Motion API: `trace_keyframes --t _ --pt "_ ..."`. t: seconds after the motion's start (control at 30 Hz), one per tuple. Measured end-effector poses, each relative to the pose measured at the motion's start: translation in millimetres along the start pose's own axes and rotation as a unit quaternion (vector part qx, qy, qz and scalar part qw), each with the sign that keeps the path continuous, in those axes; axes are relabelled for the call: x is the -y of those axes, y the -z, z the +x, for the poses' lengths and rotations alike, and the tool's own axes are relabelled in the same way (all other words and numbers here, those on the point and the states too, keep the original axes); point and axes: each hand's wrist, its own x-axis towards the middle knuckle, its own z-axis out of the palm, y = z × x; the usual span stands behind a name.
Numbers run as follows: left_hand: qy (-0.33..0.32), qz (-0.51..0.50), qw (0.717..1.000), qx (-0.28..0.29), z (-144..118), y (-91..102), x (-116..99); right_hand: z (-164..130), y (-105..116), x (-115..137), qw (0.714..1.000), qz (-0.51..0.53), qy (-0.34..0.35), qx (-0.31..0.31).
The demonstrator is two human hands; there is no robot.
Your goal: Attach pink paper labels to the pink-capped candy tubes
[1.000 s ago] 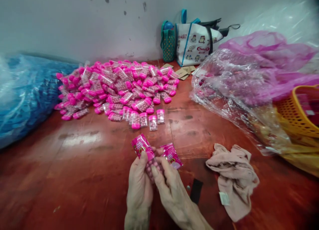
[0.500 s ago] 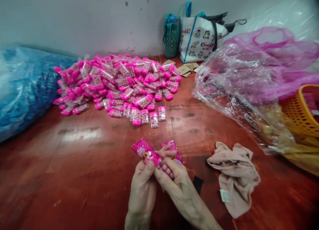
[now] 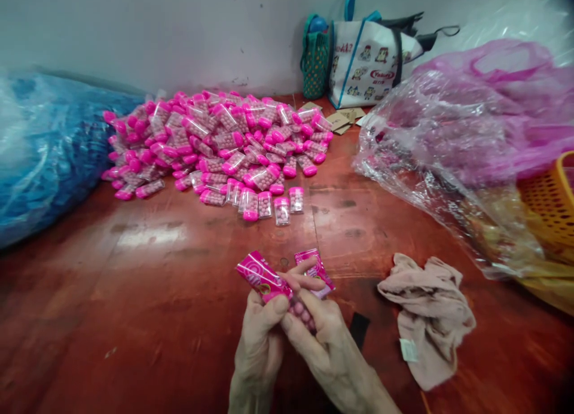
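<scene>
Where hands (image 3: 291, 336) overlap, candy box (image 3: 301, 309) mostly hidden, pink wrapper (image 3: 262, 277) seemingly half on

Glossy pink foil wrapper (image 3: 262, 277), clear plastic bag (image 3: 430, 151) crinkly/shiny, matt cloth rag (image 3: 430, 318), glossy red tabletop (image 3: 134, 294).

the label (image 3: 262, 277) in the hands was hot pink with white rings and a small yellow-green spot, the second label (image 3: 315, 270) behind it was the same pink with white swirls, and the case (image 3: 301, 311) showed pale pink balls through clear plastic. the pile (image 3: 219, 145) was clear cases of pale pink balls with hot pink caps on a glossy red-brown table (image 3: 134, 306), with a blue bag (image 3: 49, 151) at one side and a beige cloth (image 3: 428, 312) with a white tag at the other. by the grey-white wall (image 3: 134, 31) stood a teal woven bag (image 3: 314, 61) and a white tote (image 3: 365, 67) with blue trim, black straps, cartoon figures and a red logo, near a clear bag (image 3: 430, 151) tinged pink, a pink bag (image 3: 488, 85) and an orange basket (image 3: 549, 201).
</scene>
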Motion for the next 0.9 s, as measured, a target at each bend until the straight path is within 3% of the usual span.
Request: trace_keyframes --t 0.33,0.63,0.77,0.9 --pt "-0.011 -0.029 0.999 -0.033 0.0 13.3 0.3 2.1 -15.2 -4.7 1.000 -0.013 0.006 -0.005" --pt "0.036 0.013 0.999 0.003 -0.5 4.8 -2.7 -1.3 -12.8 -8.9 0.999 -0.016 -0.028 -0.014" --pt "0.039 -0.005 0.999 -0.016 -0.5 15.9 -3.0 4.0 -10.4 -6.6 0.996 0.075 -0.039 -0.005" --pt "0.036 -0.031 0.997 -0.065 3.1 21.4 -6.5 3.5 -14.3 -11.8 0.974 0.197 -0.086 0.064"
